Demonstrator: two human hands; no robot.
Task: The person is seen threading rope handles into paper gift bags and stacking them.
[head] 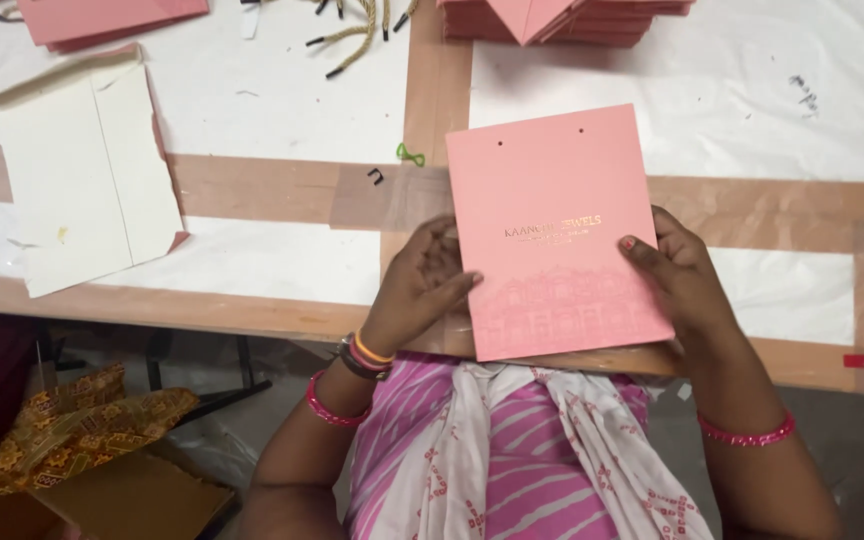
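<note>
**Inspector:** Pink card, flat, at centre frame. State its position and who holds it.

**Worker:** I have the pink paper bag point(552, 235) between both hands, folded flat, printed face up. It lies over the near edge of the worktop point(252, 265), its lower edge toward my body and its upper edge, with the two small punched holes, toward the top of the frame. The long axis runs bottom to top, tilted slightly to the left.

**Inspector:** Left hand?

**Worker:** My left hand point(422, 285) is on the bag's left edge, lower half. Fingertips rest on the face; the other fingers are hidden, so whether it grips or merely steadies I cannot tell.

**Inspector:** Right hand?

**Worker:** My right hand point(682, 275) clasps the right edge at about the same height, thumb on top, fingers behind the card. Both hands sit equally close, one on each side.

**Inspector:** Surroundings?

**Worker:** Off-white flattened sheet point(87, 175) at the upper left, well apart. Twisted cord handles point(357, 35) at the top centre. Pink stack point(562, 20) at the top edge, directly beyond the held bag. Small green loop point(410, 155) just left of the bag's upper corner.
</note>
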